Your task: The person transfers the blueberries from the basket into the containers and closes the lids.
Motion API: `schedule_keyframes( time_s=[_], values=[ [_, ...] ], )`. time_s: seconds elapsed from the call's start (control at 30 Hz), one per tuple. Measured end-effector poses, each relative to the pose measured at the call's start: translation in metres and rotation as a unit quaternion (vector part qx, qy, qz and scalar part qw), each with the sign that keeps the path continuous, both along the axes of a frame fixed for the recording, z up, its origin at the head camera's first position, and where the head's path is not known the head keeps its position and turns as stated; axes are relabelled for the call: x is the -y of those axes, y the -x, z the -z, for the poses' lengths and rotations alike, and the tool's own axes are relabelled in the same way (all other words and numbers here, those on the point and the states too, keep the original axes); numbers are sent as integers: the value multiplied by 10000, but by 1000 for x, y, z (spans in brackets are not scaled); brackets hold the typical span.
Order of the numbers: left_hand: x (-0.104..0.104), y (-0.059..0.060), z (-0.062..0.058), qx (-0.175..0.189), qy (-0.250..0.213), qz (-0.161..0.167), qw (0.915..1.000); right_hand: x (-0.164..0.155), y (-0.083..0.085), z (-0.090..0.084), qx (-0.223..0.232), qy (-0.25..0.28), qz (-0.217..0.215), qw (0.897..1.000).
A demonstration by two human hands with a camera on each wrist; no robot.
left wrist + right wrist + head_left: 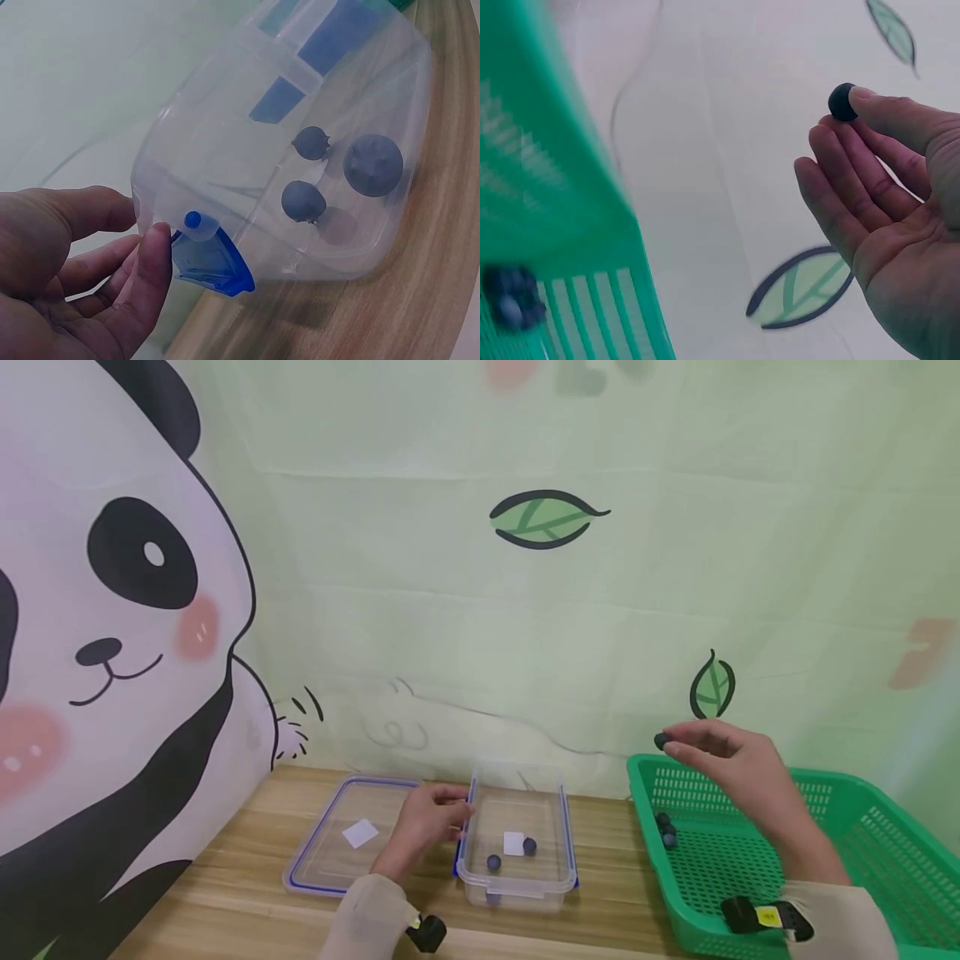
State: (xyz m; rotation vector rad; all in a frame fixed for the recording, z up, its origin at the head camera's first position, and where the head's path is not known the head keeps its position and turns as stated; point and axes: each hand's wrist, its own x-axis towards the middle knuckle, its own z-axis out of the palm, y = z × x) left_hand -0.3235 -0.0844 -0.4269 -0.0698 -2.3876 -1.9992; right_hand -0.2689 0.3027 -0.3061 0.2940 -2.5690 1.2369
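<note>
My right hand pinches a blueberry between thumb and fingertips, raised above the green basket at its back left. In the right wrist view the other fingers extend below that blueberry. At the left side of a clear plastic box, my left hand holds the wall with thumb and fingers, beside a blue latch. Inside the box lie a few blueberries on its floor, near a white square.
Left of the box, a clear lid with a blue seal lies flat on the wooden table, bearing a white square label. Several blueberries sit at the basket's left side. A panda-print curtain hangs behind.
</note>
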Motion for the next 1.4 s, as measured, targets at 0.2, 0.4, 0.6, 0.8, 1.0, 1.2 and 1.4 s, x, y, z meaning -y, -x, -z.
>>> schedule_keyframes(
  time_s=[0.2, 0.4, 0.6, 0.8, 1.0, 1.2, 1.4],
  values=[
    [1, 1, 0, 114, -3, -3, 9999, 24, -12, 9, -39, 377, -78, 9993],
    [1, 2, 0, 246, -13, -12, 9997, 44, -14, 15, -11, 610, -225, 9979],
    [-2, 0, -2, 203, -27, -10, 9998, 64, -13, 23, -46, 838, -609, 9946],
    [-2, 0, -2, 159, 24, -12, 9999, 89, -8, 36, -54, 741, -898, 9932],
    [-2, 1, -1, 199, -21, -81, 9998, 120, -5, 53, 43, 377, -1144, 9927],
    [-2, 3, -1, 178, -105, -77, 9998, 141, -3, 75, 88, 173, -1656, 9860],
    [-2, 2, 0, 163, -109, -56, 9998, 152, 1, 94, 295, 107, -1987, 9796]
  ],
)
